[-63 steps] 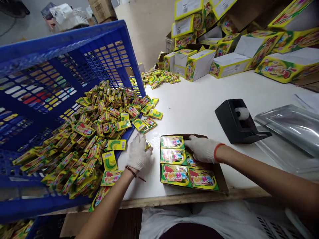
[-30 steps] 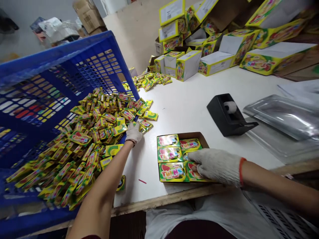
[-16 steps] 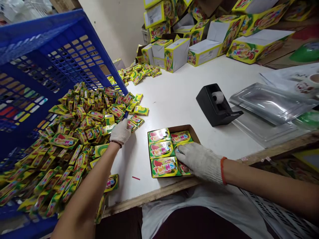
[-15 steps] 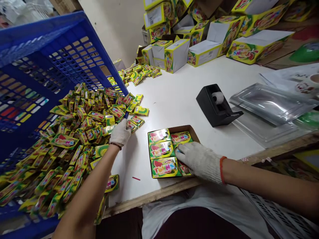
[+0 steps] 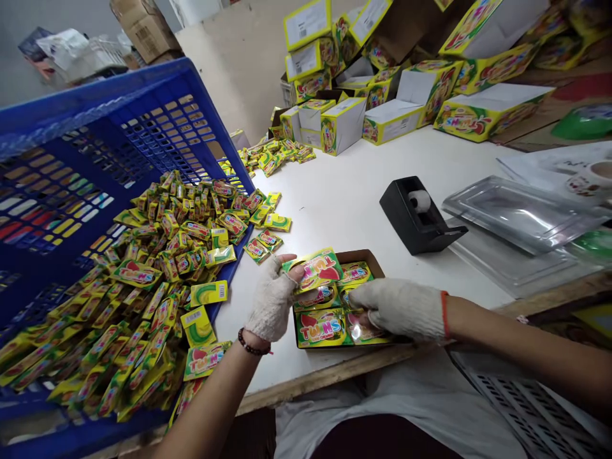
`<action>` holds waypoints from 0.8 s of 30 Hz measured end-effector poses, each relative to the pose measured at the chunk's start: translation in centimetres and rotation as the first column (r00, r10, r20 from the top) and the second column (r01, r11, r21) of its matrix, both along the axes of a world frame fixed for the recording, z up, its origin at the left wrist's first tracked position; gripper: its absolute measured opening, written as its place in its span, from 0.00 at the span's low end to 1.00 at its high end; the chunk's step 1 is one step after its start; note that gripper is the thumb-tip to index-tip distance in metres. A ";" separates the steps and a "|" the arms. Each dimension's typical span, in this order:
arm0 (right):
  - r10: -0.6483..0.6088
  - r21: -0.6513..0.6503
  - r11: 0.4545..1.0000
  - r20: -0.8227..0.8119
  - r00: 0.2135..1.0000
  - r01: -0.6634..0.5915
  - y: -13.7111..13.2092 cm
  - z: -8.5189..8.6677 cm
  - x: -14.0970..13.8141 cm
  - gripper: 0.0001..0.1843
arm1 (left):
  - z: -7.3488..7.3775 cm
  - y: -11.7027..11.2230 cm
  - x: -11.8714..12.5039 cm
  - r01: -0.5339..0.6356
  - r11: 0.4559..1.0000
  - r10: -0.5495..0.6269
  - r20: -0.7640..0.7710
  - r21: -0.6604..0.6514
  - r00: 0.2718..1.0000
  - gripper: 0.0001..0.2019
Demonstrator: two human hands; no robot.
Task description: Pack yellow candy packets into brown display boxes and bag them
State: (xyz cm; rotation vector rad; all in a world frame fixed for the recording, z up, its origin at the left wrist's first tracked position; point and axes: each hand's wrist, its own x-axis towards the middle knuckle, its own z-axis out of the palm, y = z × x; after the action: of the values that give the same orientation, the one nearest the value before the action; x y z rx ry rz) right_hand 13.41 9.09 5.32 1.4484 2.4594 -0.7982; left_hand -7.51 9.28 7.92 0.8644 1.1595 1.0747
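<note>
My left hand [image 5: 273,299], in a white glove with bare fingertips, is closed on a small yellow-green Twins packet [image 5: 319,270]. The packet hangs upside down over the left column of a shallow open carton [image 5: 375,264]. Inside the carton, more packets lie in two columns, such as the front-left Twins packet [image 5: 320,327]. Over the right column lies my gloved right hand [image 5: 399,308], its fingers stretched out and touching the packets. Left of the carton, a tilted blue crate [image 5: 210,108] holds a large heap of the same packets [image 5: 157,280].
A black tape dispenser [image 5: 415,213] stands behind the carton, to its right. Clear plastic lids [image 5: 521,210] lie at the right. Yellow display boxes [image 5: 392,125] are piled at the back, beside loose packets [image 5: 282,153]. The wooden table edge [image 5: 329,377] runs in front.
My left hand has come from the crate's edge to the carton with a packet in its fingers. My right hand stays over the right column. The view has tilted up slightly.
</note>
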 end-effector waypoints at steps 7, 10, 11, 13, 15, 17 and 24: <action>-0.368 -0.203 0.919 -0.754 0.545 0.339 0.2 2.7 0.6 0.21 | -2.4 -1.5 2.9 0.070 0.970 -0.027 -0.181 0.233 0.983 0.21; -0.233 -0.018 0.950 -0.708 0.667 0.313 1.5 3.4 1.5 0.21 | -3.1 -0.9 1.9 0.155 0.926 -0.012 -0.384 0.343 0.923 0.15; -0.172 0.048 0.965 -0.629 0.759 0.258 2.0 3.6 1.8 0.20 | -3.5 -0.3 1.1 0.166 0.913 0.029 -0.464 0.372 0.885 0.14; -0.071 0.123 0.985 -0.367 0.928 0.124 2.6 3.7 2.1 0.17 | -4.5 1.5 -1.1 0.167 0.904 0.133 -0.631 0.393 0.764 0.12; 0.002 0.136 0.991 -0.064 0.998 0.007 2.8 3.3 1.8 0.14 | -5.7 3.8 -3.5 0.144 0.919 0.207 -0.760 0.367 0.617 0.12; 0.055 0.147 0.986 0.147 0.988 -0.076 2.6 2.5 1.0 0.13 | -6.9 6.2 -5.8 0.100 0.935 0.242 -0.820 0.340 0.519 0.13; 0.153 0.357 0.910 0.181 0.972 -0.210 1.5 -1.7 0.1 0.17 | -9.2 12.5 -9.3 0.011 0.976 0.210 -0.945 0.219 0.250 0.34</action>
State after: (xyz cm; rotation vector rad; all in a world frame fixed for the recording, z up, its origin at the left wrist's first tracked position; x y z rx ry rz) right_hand 13.48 10.58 3.65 1.2987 2.6764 -0.1782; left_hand -16.77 21.74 -1.25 1.7703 2.2125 0.6527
